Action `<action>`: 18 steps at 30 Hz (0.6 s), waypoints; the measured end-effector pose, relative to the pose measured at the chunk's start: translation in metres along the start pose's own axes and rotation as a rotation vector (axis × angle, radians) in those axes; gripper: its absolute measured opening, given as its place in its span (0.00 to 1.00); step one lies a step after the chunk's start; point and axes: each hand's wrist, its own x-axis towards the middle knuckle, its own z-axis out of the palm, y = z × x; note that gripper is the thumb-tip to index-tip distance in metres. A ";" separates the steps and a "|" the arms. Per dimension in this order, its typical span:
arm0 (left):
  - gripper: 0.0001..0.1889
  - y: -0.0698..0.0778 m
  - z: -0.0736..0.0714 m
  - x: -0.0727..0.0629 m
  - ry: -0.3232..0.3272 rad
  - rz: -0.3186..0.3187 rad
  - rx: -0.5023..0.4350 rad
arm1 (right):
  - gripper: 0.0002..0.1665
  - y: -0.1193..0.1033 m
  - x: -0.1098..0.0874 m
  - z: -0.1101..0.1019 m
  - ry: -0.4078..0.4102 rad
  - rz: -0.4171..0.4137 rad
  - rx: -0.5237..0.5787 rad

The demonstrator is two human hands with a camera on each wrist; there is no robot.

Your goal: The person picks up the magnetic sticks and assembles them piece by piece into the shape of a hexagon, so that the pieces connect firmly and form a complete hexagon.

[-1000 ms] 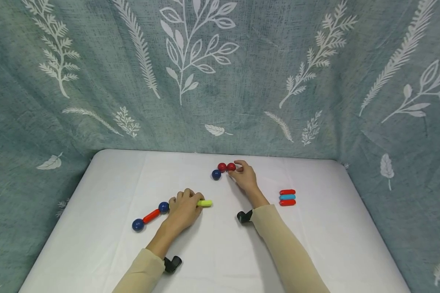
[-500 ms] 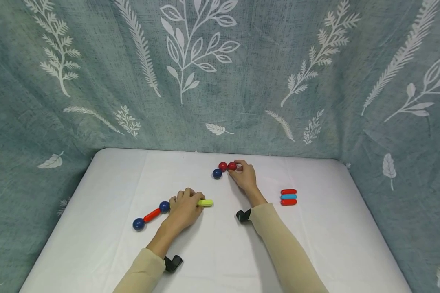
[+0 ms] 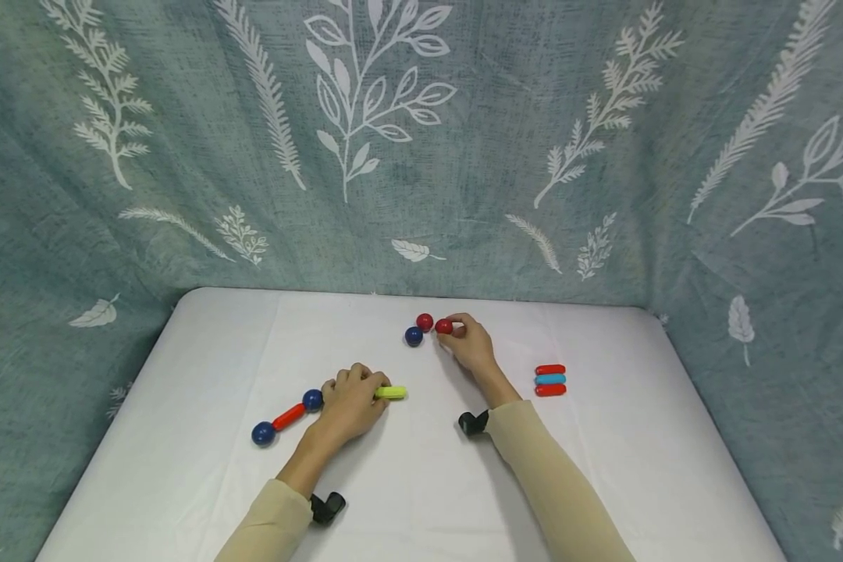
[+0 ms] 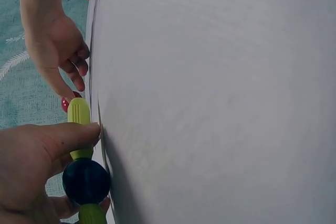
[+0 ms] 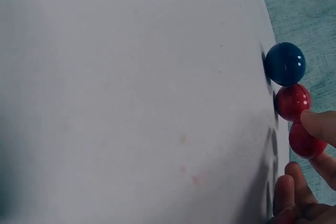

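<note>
Drawn slightly toward the person since half a second ago, the pinched red ball (image 3: 444, 326) now shows a slim gap from the second red ball (image 3: 425, 321) on my head feed, and the right hand (image 3: 472, 343) has come with it. I see that hand's thumb and forefinger closed to the ball's width, one on either side, its other fingers loosely curled. Whether the ball is off the desk (image 3: 421, 484) I cannot tell. A loose blue ball (image 3: 414, 336) sits beside the second red ball, toward me.

On the other side, the left hand (image 3: 352, 402) has stayed put, its fingers bent over a yellow-green stick (image 3: 391, 393) whose end pokes out to the right. My left wrist feed shows the thumb across that stick, a dark ball (image 4: 86, 182) joined at its end, and a green piece (image 4: 92, 214) beyond. Outside the hand, an inner blue ball (image 3: 313, 400), a red stick (image 3: 289, 417) and an outer blue ball (image 3: 263, 434) run in line toward the lower left. Near the right side lie two red bars (image 3: 550, 389) with a light-blue bar (image 3: 550, 379) between them.
</note>
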 end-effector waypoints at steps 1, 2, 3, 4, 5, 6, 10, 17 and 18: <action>0.09 0.000 0.000 0.000 -0.003 -0.001 -0.002 | 0.25 0.000 -0.002 -0.002 -0.007 0.000 0.000; 0.10 0.001 -0.001 0.000 -0.004 -0.001 -0.003 | 0.25 -0.001 -0.005 -0.003 -0.012 0.000 -0.002; 0.10 0.001 -0.001 0.000 -0.004 0.000 -0.003 | 0.25 -0.002 -0.007 -0.005 -0.017 0.000 -0.001; 0.10 0.001 -0.002 0.000 -0.004 -0.001 -0.006 | 0.25 -0.003 -0.010 -0.007 -0.021 0.000 0.002; 0.10 0.001 -0.002 0.000 -0.003 0.000 -0.006 | 0.25 -0.004 -0.013 -0.008 -0.026 0.000 0.003; 0.10 0.001 -0.003 0.000 -0.003 0.001 -0.007 | 0.26 -0.005 -0.016 -0.009 -0.033 0.002 0.005; 0.10 0.001 -0.004 0.000 0.000 0.005 -0.011 | 0.25 -0.008 -0.031 -0.013 -0.061 0.008 0.022; 0.10 0.000 -0.004 -0.001 -0.004 0.009 -0.024 | 0.24 -0.009 -0.055 -0.014 -0.094 -0.002 0.026; 0.10 0.000 -0.004 -0.002 -0.004 0.008 -0.026 | 0.24 -0.008 -0.058 -0.013 -0.098 -0.009 0.024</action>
